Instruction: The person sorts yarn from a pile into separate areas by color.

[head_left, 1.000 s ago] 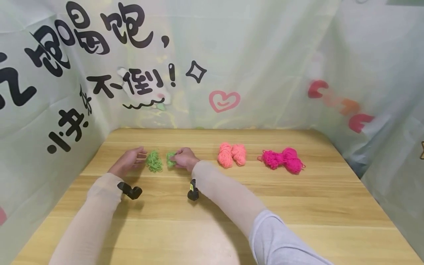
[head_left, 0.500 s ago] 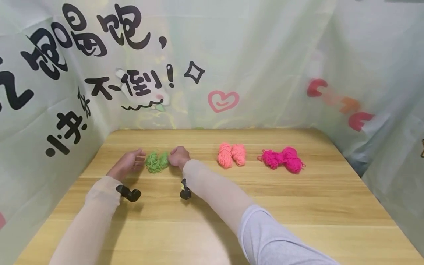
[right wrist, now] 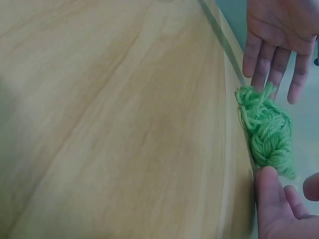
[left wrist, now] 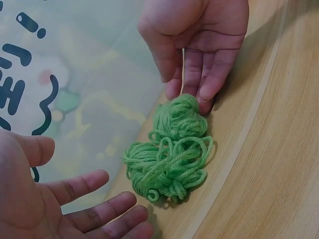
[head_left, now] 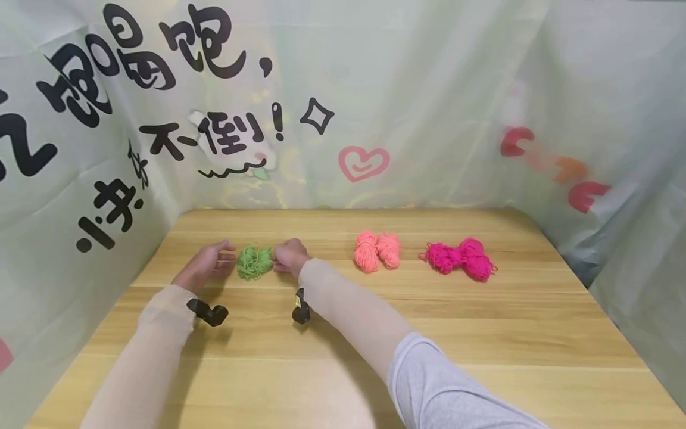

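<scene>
Two green yarn bundles (head_left: 254,261) lie against each other on the wooden table, between my hands. One is a loose, loopy bundle (left wrist: 167,172), on my left hand's side; the other is a rounder bundle (left wrist: 180,118), on the right hand's side. My left hand (head_left: 210,263) is spread with its palm toward the loopy bundle, fingers a little apart from it. My right hand (head_left: 290,256) has its fingertips right at the end of the rounder bundle. In the right wrist view its thumb stands away from the yarn.
Two coral yarn bundles (head_left: 377,251) lie side by side right of my right hand. Farther right are two magenta yarn bundles (head_left: 459,259). A printed cloth (head_left: 429,107) hangs along the table's back and sides. Each wrist wears a small black camera (head_left: 207,312).
My right hand moved left with the rounder green bundle, bringing it against the loopy one, and its fingers loosened from it. The left hand stayed nearly still.
</scene>
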The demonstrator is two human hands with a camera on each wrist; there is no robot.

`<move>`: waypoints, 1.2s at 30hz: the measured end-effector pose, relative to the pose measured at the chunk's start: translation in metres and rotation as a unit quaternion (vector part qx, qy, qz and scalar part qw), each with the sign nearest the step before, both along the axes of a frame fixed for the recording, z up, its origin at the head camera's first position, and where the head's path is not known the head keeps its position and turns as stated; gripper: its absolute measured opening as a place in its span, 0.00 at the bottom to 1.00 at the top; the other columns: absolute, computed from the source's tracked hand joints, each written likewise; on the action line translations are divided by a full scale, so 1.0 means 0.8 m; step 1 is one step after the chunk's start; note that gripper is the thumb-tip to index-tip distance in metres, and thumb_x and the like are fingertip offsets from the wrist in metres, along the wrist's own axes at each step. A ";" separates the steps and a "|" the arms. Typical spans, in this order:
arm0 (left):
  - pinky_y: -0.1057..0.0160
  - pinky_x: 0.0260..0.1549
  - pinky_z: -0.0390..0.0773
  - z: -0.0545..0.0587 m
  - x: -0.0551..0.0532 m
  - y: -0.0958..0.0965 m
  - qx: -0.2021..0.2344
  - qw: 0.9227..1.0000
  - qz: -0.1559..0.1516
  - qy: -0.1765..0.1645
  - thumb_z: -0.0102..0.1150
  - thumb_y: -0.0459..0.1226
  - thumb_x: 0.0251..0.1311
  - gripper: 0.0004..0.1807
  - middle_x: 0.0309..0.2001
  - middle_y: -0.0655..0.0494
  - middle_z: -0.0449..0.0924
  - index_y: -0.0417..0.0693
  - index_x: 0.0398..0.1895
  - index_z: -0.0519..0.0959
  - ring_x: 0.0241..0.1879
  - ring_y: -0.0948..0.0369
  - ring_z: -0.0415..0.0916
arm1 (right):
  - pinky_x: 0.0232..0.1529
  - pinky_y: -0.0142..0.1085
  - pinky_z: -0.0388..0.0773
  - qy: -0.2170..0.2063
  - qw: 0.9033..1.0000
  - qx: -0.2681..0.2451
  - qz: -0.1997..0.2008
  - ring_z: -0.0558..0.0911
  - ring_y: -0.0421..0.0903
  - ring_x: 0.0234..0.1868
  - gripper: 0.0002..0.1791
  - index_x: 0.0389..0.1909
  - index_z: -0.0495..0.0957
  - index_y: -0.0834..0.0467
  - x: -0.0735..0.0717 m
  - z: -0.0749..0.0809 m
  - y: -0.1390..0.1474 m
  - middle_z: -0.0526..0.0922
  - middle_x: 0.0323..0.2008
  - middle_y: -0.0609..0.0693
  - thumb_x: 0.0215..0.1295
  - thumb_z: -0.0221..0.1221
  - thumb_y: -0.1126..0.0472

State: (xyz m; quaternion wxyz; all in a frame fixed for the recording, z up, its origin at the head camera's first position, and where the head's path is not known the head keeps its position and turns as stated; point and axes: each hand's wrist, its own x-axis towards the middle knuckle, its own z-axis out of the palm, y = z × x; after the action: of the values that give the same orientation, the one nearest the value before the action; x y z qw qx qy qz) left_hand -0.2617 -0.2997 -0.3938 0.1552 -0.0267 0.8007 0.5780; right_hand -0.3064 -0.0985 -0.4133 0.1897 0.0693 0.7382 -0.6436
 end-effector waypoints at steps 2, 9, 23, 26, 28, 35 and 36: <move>0.45 0.66 0.58 0.000 -0.001 0.001 0.006 1.000 -0.003 -0.001 0.21 0.51 0.77 0.37 0.68 0.25 0.52 0.26 0.71 0.48 0.67 0.36 0.54 | 0.37 0.36 0.83 -0.008 1.000 -0.011 -0.007 0.76 0.42 0.23 0.17 0.43 0.78 0.66 0.000 0.001 0.000 0.78 0.26 0.52 0.52 0.51 0.77; 0.46 0.65 0.60 0.000 -0.003 0.004 0.010 1.000 0.000 -0.007 0.20 0.52 0.77 0.37 0.68 0.25 0.53 0.27 0.71 0.48 0.67 0.37 0.56 | 0.39 0.38 0.83 -0.028 0.999 -0.040 0.000 0.78 0.44 0.25 0.11 0.45 0.77 0.67 -0.004 0.001 0.011 0.81 0.29 0.55 0.63 0.52 0.70; 0.42 0.67 0.52 0.018 0.004 0.006 0.028 0.999 -0.043 0.008 0.19 0.54 0.76 0.39 0.71 0.25 0.46 0.26 0.72 0.43 0.69 0.35 0.48 | 0.53 0.46 0.77 -0.064 0.988 -0.105 0.097 0.78 0.59 0.52 0.27 0.64 0.65 0.69 -0.013 0.024 0.059 0.75 0.56 0.65 0.74 0.45 0.53; 0.41 0.68 0.50 0.023 0.005 0.010 0.024 0.998 -0.054 0.013 0.20 0.54 0.76 0.39 0.71 0.26 0.45 0.27 0.73 0.42 0.70 0.35 0.47 | 0.56 0.46 0.75 -0.067 0.986 -0.108 0.104 0.76 0.60 0.55 0.29 0.66 0.63 0.68 -0.013 0.033 0.069 0.71 0.60 0.66 0.76 0.43 0.50; 0.40 0.68 0.49 0.027 0.005 0.012 0.023 0.998 -0.060 0.017 0.20 0.54 0.76 0.39 0.71 0.26 0.45 0.28 0.73 0.42 0.70 0.35 0.47 | 0.57 0.47 0.74 -0.067 0.986 -0.111 0.109 0.75 0.62 0.57 0.30 0.66 0.63 0.68 -0.015 0.038 0.077 0.70 0.61 0.67 0.76 0.43 0.49; 0.39 0.67 0.49 0.043 0.009 0.030 0.025 0.995 -0.085 0.041 0.22 0.53 0.77 0.39 0.70 0.25 0.46 0.26 0.72 0.44 0.69 0.34 0.48 | 0.63 0.51 0.67 -0.049 0.981 -0.127 0.136 0.68 0.65 0.63 0.32 0.68 0.60 0.68 -0.010 0.059 0.113 0.65 0.65 0.69 0.77 0.41 0.47; 0.39 0.67 0.49 0.045 0.010 0.034 0.027 0.995 -0.088 0.045 0.23 0.53 0.77 0.38 0.70 0.25 0.46 0.26 0.72 0.44 0.69 0.33 0.48 | 0.64 0.51 0.66 -0.043 0.982 -0.123 0.137 0.68 0.65 0.63 0.31 0.68 0.60 0.68 -0.008 0.063 0.119 0.65 0.64 0.69 0.77 0.41 0.47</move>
State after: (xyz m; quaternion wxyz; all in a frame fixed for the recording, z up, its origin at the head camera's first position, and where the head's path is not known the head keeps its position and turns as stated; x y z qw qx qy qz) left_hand -0.2536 -0.2723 -0.3579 0.1699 0.0744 0.7903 0.5840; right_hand -0.3126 -0.0029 -0.3632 0.3145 -0.0284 0.6470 -0.6940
